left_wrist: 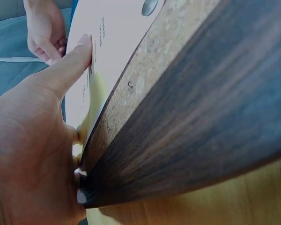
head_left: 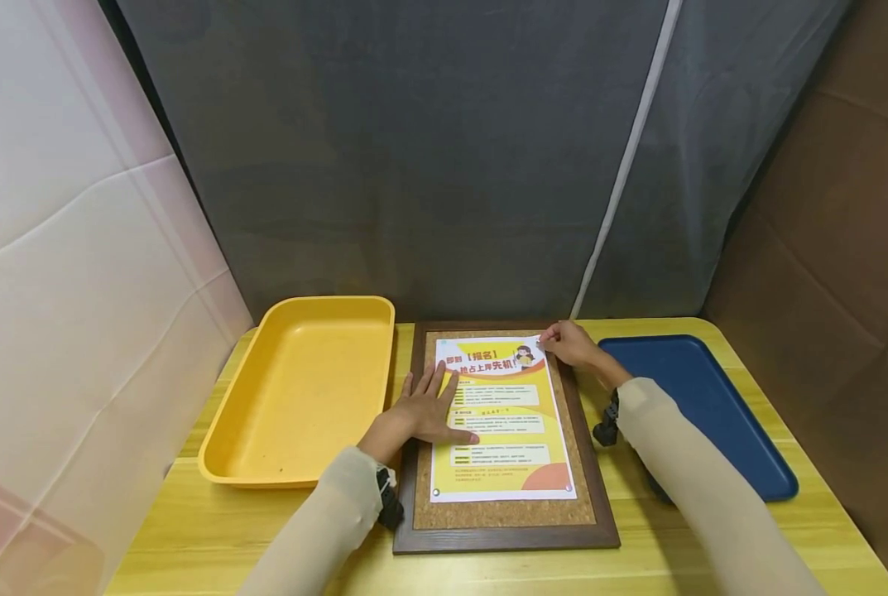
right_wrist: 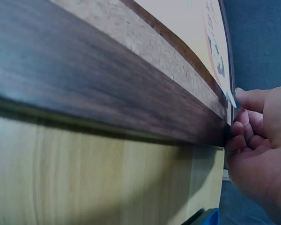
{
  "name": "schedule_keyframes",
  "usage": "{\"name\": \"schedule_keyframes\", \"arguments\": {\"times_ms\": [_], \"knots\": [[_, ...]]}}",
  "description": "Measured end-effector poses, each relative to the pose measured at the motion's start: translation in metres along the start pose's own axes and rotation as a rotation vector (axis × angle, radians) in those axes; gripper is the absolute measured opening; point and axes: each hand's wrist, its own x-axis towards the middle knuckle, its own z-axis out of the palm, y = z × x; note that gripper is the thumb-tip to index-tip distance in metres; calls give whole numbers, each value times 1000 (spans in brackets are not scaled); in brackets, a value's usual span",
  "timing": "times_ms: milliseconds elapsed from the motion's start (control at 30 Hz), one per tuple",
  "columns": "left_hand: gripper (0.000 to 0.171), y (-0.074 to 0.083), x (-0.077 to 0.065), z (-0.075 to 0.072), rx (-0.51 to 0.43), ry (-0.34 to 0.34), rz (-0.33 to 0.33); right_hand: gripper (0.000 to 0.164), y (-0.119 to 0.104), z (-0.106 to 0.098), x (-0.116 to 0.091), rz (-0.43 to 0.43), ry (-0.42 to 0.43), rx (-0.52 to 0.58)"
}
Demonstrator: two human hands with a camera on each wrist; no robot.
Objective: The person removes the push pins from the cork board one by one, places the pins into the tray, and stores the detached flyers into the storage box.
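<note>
Wooden table [head_left: 190, 530] carried a framed corkboard [head_left: 503, 515]; on it, the printed poster [head_left: 505, 420], presumably light and tearable, suited edge handling. Spread left hand [head_left: 427, 411] pressed it; right hand [head_left: 573, 343] pinched its upper-right corner.

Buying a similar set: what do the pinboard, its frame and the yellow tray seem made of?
Pinboard: matte cork, judging by its speckled, grainy surface. Frame: low-sheen wood or laminate, with streaky dark grain. Yellow tray: probably smooth plastic, given its uniform colour and soft sheen.
</note>
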Motion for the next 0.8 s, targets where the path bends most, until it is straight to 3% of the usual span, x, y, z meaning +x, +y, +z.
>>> {"name": "schedule_keyframes", "arguments": {"times_ms": [233, 533, 800], "knots": [[127, 6, -11, -10, -14, 9, 9, 18, 3, -9, -6, 8, -25, 0], [131, -3, 6, 2, -15, -4, 5, 18, 7, -24, -14, -45, -12, -12], [131, -2, 4, 3, -15, 12, 2, 16, 15, -34, -21, -82, -9, -27]]}}
